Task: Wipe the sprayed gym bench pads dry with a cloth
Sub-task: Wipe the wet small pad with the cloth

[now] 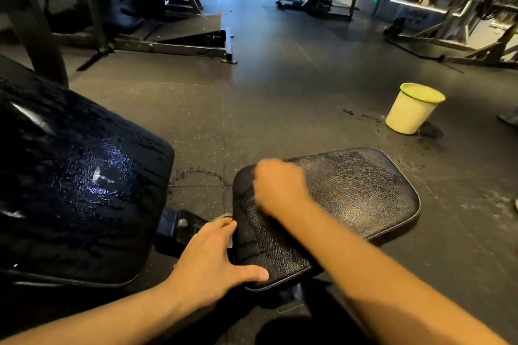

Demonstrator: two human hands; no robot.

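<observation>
Resting on the seat pad (pixel 350 193), the left hand (pixel 213 260) has its grip released. For the blurred right hand (pixel 277 187), I cannot tell.

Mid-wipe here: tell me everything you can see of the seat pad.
The seat pad is black, cracked leather-look upholstery with rounded corners and a piped edge, lying roughly flat beside the wet back pad. Streaks glisten near its left end. The left hand braces its near corner; the blurred right hand presses on top.
</observation>
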